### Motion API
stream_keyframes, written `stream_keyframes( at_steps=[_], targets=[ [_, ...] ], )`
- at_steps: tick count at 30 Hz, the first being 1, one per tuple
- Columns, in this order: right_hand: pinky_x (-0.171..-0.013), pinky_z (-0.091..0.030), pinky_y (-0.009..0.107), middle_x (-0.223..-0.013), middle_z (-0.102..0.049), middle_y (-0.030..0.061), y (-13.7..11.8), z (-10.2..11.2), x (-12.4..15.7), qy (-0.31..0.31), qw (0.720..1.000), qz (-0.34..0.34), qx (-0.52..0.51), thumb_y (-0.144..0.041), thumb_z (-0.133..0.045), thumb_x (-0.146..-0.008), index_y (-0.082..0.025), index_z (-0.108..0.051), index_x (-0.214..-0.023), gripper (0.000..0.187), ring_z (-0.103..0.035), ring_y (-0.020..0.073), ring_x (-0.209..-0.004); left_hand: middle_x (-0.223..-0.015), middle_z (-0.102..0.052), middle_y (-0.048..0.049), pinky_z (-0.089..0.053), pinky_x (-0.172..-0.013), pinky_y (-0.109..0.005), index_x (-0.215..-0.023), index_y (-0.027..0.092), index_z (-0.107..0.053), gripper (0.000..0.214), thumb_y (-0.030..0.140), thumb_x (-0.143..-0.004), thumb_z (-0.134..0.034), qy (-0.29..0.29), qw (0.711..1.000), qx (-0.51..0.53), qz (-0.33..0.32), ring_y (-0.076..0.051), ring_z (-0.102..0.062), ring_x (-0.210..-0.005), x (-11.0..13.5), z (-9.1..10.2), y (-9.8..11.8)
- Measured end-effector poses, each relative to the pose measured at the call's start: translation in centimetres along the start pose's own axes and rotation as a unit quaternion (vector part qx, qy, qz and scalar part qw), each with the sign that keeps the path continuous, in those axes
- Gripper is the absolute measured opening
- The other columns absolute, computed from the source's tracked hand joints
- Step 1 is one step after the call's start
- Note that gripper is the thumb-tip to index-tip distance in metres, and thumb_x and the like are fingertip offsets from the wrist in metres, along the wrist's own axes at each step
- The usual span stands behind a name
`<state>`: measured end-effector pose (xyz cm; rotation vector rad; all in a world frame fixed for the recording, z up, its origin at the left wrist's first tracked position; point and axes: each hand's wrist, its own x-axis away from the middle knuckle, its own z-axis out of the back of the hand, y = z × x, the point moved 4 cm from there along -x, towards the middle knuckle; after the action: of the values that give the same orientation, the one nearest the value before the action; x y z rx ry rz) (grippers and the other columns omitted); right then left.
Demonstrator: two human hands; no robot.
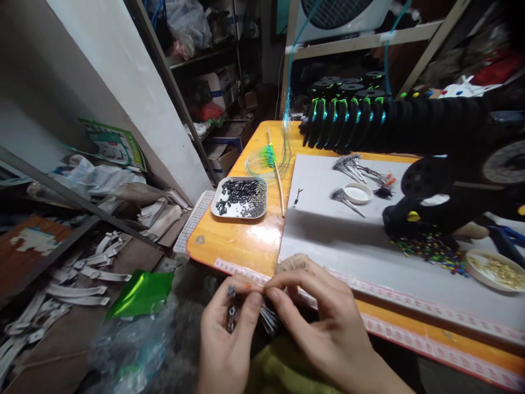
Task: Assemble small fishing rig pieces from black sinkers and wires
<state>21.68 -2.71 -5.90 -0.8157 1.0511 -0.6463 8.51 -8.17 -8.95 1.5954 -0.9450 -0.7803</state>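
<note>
My left hand [227,334] sits below the table's near edge, fingers pinched on a small dark metal piece [231,314] with a thin line. Right beside it, my right hand [324,323] pinches the same thin line at thumb and forefinger, fingertips touching those of the left hand. A bundle of thin metal pins [268,319] shows between the two hands. Both hands hover over my lap, just in front of the orange table [241,241].
A white tray [241,198] of small black parts sits on the table's left. A grey mat [328,235] carries pin bundles [348,167], a small white dish [357,193], coloured beads [435,253] and a plate [494,270] of gold bits. Black spools [348,117] line the back. Cluttered shelves stand left.
</note>
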Motion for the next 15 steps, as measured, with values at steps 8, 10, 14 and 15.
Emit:
stream_keyframes(
  at_steps=[8, 10, 14, 15],
  targets=[
    [-0.067, -0.05, 0.025, -0.085, -0.061, 0.0047, 0.7, 1.2, 0.9, -0.055, 0.995, 0.063, 0.05, -0.004, -0.06, -0.091, -0.017, -0.07, -0.101, 0.019, -0.059, 0.015, -0.08, -0.071, -0.059, 0.0013, -0.046, -0.065, -0.018, -0.073, 0.021, -0.07, 0.02, 0.036, -0.086, -0.073, 0.03, 0.999, -0.016, -0.031, -0.012, -0.054, -0.07, 1.0, 0.8, -0.3],
    [-0.066, -0.05, 0.025, -0.086, -0.06, 0.0053, 0.6, 1.5, 1.1, -0.071, 0.992, 0.078, 0.068, -0.002, -0.059, -0.091, -0.017, -0.07, -0.101, 0.021, -0.059, 0.0152, -0.08, -0.072, -0.06, 0.001, -0.046, -0.062, -0.018, -0.073, 0.022, -0.07, 0.019, 0.032, -0.089, -0.07, 0.037, 0.995, -0.071, -0.063, -0.012, -0.055, -0.069, 1.0, 1.3, 0.1],
    [-0.064, -0.051, 0.025, -0.086, -0.058, 0.0058, 0.4, 1.6, 1.3, -0.09, 0.987, 0.103, 0.089, -0.002, -0.058, -0.091, -0.017, -0.069, -0.103, 0.022, -0.057, 0.0155, -0.078, -0.075, -0.065, 0.0027, -0.049, -0.064, -0.017, -0.08, 0.025, -0.069, 0.015, 0.014, -0.09, -0.065, -0.02, 0.965, -0.197, -0.173, -0.012, -0.062, -0.07, 1.0, 1.9, 1.0],
    [-0.064, -0.051, 0.025, -0.086, -0.058, 0.0059, 0.3, 1.6, 1.3, -0.09, 0.986, 0.106, 0.092, -0.001, -0.059, -0.09, -0.017, -0.069, -0.102, 0.022, -0.056, 0.0157, -0.078, -0.076, -0.066, 0.0031, -0.049, -0.064, -0.017, -0.082, 0.025, -0.068, 0.016, 0.011, -0.089, -0.064, -0.036, 0.954, -0.221, -0.198, -0.012, -0.063, -0.07, 1.1, 2.0, 1.0]
  ],
)
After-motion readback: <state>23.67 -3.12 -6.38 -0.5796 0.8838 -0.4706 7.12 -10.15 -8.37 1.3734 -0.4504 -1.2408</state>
